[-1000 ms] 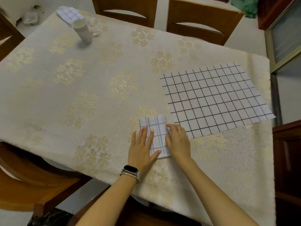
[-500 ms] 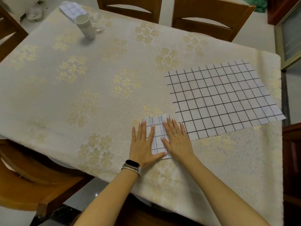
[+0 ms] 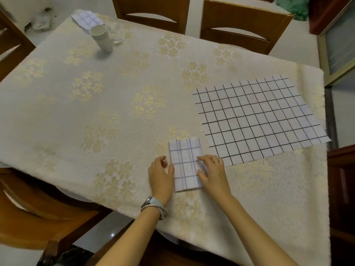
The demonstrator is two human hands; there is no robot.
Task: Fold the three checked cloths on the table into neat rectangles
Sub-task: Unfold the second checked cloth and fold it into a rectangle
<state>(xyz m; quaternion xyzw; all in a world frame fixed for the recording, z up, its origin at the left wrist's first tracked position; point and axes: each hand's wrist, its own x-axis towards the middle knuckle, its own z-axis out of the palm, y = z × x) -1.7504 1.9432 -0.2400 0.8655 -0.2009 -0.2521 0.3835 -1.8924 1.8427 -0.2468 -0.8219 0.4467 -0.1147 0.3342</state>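
gold-flowered cream tablecloth (image 3: pixel 57 112) covers the desk (image 3: pixel 23 191), textured and slightly quilted. at the near edge the left hand (image 3: pixel 161 177) sits against the left long edge of the small folded cloth (image 3: pixel 184 164), fingers curled in at that edge; blur hides whether they pinch it or only touch. the right hand (image 3: pixel 214 173) lies over the right long edge, fingers loosely bent and resting on top, gripping nothing visible. so the folded cloth lies between the two hands, its long axis running near to far, a tidy layered rectangle with pale bluish lines.

just beside it, right and farther out, the open checked cloth (image 3: pixel 257 120) lies flat: thin, white, dark grid, its long axis left to right. the right hand is clearly nearer it, so that one is probably next. a third folded checked cloth (image 3: pixel 86 19) sits at the far left corner, by stacked paper cups (image 3: pixel 101 38) and a glass (image 3: pixel 115 33). wooden chairs (image 3: pixel 240 25) stand beyond.
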